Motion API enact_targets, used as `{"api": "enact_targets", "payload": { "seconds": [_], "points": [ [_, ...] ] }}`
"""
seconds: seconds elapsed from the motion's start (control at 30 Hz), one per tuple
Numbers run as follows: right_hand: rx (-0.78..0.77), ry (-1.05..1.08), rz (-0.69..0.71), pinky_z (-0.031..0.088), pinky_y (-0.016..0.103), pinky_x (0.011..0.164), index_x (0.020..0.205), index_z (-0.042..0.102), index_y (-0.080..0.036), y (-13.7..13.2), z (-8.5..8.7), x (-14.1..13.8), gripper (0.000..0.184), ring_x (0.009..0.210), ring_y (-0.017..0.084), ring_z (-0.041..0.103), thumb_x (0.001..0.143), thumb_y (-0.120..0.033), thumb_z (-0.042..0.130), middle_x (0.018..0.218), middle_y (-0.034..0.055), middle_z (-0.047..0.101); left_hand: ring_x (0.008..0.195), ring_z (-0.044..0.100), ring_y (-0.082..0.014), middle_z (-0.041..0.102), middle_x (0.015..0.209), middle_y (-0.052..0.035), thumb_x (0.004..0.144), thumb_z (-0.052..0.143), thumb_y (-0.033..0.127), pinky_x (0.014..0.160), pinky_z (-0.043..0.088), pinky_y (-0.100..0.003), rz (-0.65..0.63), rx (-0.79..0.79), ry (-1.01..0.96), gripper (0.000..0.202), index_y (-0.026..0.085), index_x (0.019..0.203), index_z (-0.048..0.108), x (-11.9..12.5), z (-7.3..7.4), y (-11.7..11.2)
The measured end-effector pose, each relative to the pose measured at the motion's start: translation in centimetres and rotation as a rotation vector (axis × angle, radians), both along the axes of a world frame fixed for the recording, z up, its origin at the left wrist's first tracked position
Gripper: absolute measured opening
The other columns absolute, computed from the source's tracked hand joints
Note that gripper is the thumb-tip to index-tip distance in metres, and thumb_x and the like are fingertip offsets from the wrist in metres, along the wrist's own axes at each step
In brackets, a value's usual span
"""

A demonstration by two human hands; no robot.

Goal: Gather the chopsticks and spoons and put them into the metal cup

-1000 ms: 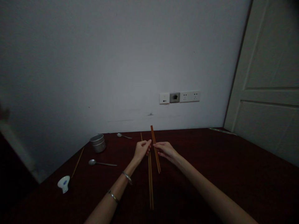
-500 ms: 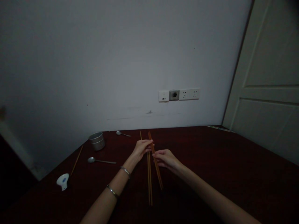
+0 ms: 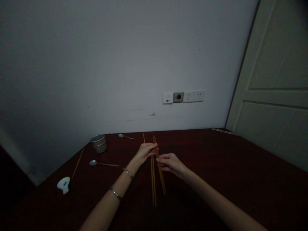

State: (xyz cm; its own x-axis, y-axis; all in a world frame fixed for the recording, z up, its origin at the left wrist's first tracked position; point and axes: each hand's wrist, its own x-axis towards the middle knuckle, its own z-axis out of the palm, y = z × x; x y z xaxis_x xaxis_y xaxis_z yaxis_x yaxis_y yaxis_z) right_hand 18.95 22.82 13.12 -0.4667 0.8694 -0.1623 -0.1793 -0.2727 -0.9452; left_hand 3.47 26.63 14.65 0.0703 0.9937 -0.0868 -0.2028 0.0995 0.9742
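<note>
A pair of reddish-brown chopsticks [image 3: 161, 175] slants above the dark red table, pinched by both hands. My left hand [image 3: 146, 152] grips them toward their far end, fingers closed. Lower along their length, my right hand [image 3: 171, 163] pinches them between thumb and fingers from the right side. Two lighter chopsticks [image 3: 153, 184] lie side by side just left of the held ones, running under my left hand. Beyond that hand, the end of another thin stick [image 3: 144, 138] shows; whether it belongs to the same chopsticks is hidden.
On the left are a metal cup [image 3: 98, 144], a metal spoon [image 3: 103, 164], a smaller spoon [image 3: 125, 136] near the wall, a lone chopstick [image 3: 78, 163] and a white ceramic spoon [image 3: 64, 185]. A thin patterned strip [image 3: 223, 131] lies at the far right edge. Wall sockets [image 3: 183, 97] sit behind.
Both hands keep the same grip on the reddish-brown chopsticks. The whole view has shifted very slightly; the objects on the table have not moved.
</note>
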Motion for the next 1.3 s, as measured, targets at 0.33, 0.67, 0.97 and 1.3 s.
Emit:
{"api": "enact_targets", "payload": {
  "seconds": [0.33, 0.67, 0.97, 1.3],
  "points": [
    [0.209, -0.338, -0.122, 0.048, 0.020, 0.044, 0.074, 0.061, -0.010, 0.1, 0.3, 0.0, 0.028, 0.048, 0.009, 0.055, 0.062, -0.034, 0.069, 0.060, 0.0021, 0.061, 0.061, 0.060, -0.0123, 0.066, 0.069, -0.0085, 0.065, 0.068, 0.016, 0.056, 0.048, -0.021, 0.019, -0.060, 0.023, 0.012, 0.008, 0.073, 0.064, 0.0, -0.2, 0.2],
    [0.932, -1.158, -0.280, 0.041, 0.022, 0.057, 0.065, 0.066, -0.015, -1.4, 2.5, -1.7, 0.015, 0.069, 0.020, 0.064, 0.069, -0.027, 0.057, 0.069, 0.0098, 0.068, 0.053, 0.058, -0.0105, 0.063, 0.061, -0.0071, 0.066, 0.068, 0.016, 0.054, 0.049, -0.023, 0.053, -0.058, 0.090, 0.012, 0.006, 0.066, 0.061, 0.2, -0.4, 0.3],
    [0.759, -1.258, -0.253, 0.039, 0.023, 0.050, 0.073, 0.066, -0.013, -0.5, 2.2, -1.9, 0.023, 0.068, 0.023, 0.064, 0.061, -0.032, 0.060, 0.075, 0.0132, 0.068, 0.049, 0.055, -0.0084, 0.060, 0.057, -0.0030, 0.061, 0.072, 0.027, 0.051, 0.048, -0.021, -0.008, 0.014, 0.122, 0.022, 0.008, 0.063, 0.059, 0.8, -1.6, 0.4],
    [0.590, -1.286, -0.189, 0.045, 0.023, 0.047, 0.079, 0.062, -0.011, 0.2, 0.1, -2.5, 0.032, 0.065, 0.024, 0.066, 0.054, -0.030, 0.067, 0.080, 0.0154, 0.068, 0.038, 0.050, -0.0077, 0.054, 0.046, -0.0009, 0.080, 0.051, 0.034, 0.042, 0.045, -0.020, 0.114, 0.070, 0.418, 0.029, 0.009, 0.065, 0.054, -1.0, -1.0, 1.5]
  ]
}}
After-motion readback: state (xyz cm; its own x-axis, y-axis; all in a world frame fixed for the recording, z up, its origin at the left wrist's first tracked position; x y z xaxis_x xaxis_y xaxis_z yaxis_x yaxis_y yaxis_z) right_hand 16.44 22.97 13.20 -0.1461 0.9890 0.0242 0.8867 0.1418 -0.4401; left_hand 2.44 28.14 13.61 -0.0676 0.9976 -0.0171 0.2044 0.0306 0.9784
